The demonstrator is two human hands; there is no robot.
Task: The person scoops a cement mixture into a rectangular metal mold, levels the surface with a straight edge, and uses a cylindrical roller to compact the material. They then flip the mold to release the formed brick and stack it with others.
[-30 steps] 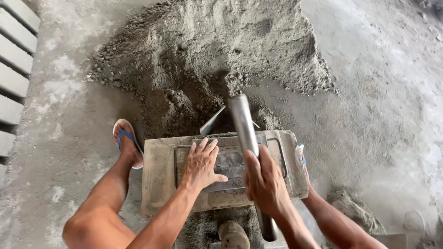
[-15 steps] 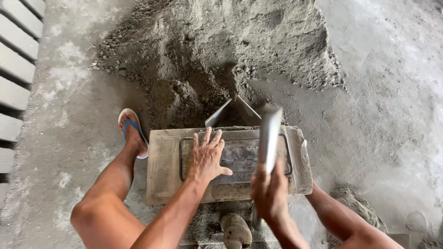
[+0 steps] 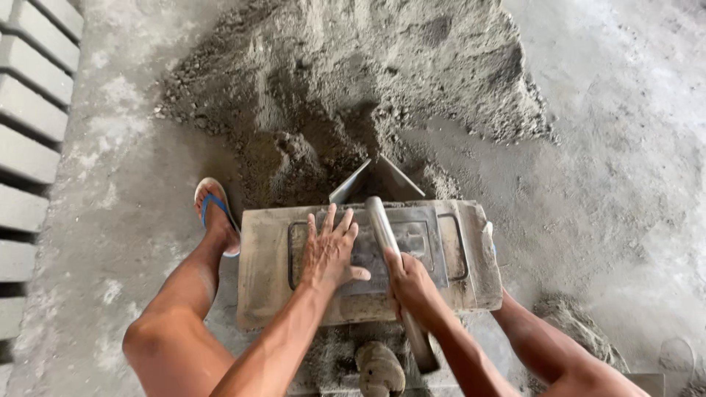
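Right hand: the right hand point(image 3: 409, 285) is closed around a grey metal bar point(image 3: 390, 259), gripping it at mid-length; the bar's far end lies on the mould plate, its near end points toward the person.
Left hand: the left hand point(image 3: 329, 252) lies flat, fingers spread, palm down on the plate, just left of the bar; it grips nothing.
Mould: a rectangular, cement-caked mould block with a grey metal top plate point(image 3: 434, 246) sits on the ground between the person's legs, under both hands.
Near object: a rounded, cement-coated knob point(image 3: 379, 368) shows below the mould's near edge; what it is cannot be told.
Foot: a bare foot in a blue-strapped sandal point(image 3: 215, 211) rests on the concrete floor point(image 3: 95, 191), touching the mould's left corner.
Scoop: a grey metal corner-shaped blade point(image 3: 376, 180) stands just behind the mould, against the heap.
Heap: a large mound of damp grey sand-cement mix point(image 3: 368, 81) fills the far ground.
Far left: rows of grey cast blocks point(image 3: 29, 110) lie along the left edge.
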